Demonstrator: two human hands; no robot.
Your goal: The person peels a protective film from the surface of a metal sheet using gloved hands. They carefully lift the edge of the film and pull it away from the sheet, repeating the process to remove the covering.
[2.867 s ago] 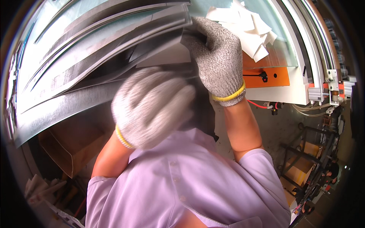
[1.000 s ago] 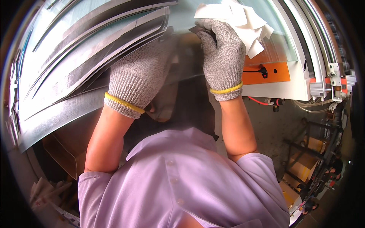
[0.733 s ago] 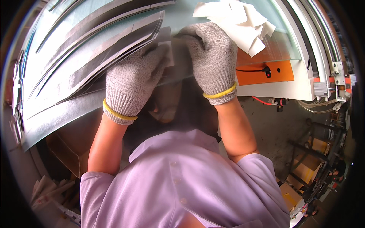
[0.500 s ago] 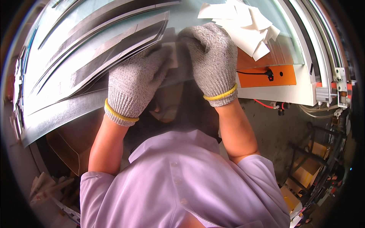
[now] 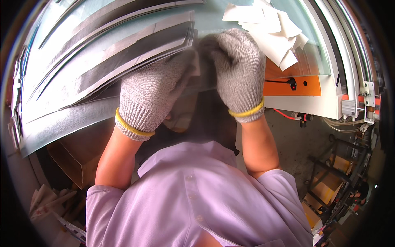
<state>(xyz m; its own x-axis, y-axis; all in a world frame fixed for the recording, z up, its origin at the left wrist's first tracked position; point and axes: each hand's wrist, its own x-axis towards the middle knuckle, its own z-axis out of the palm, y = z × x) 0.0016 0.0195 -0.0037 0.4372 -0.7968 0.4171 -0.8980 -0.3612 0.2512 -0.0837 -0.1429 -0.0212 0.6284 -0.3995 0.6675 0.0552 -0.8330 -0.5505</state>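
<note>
My left hand [image 5: 149, 92], in a grey knitted glove with a yellow cuff edge, is closed around the right end of a long, flat, dark grey strip [image 5: 135, 43]. The strip slants down to the left, among several like it. Close by on the right, my right hand [image 5: 242, 68], in a matching glove, has its fingers curled inward at the strip's end. Its fingertips are blurred and shadowed, so whatever they pinch cannot be made out. A small pale flap shows between the two hands.
Loose white paper pieces [image 5: 269, 31] lie piled on the glass-topped table [image 5: 68, 128], beyond my right hand. An orange panel [image 5: 310, 85] with a black cable sits at the right, beside metal rails [image 5: 357, 61]. Cardboard [image 5: 68, 158] stands below the table's left part.
Both hands and the strip end appear slightly farther right; the table and papers have shifted too, as the view turned a little. The grips look the same.
</note>
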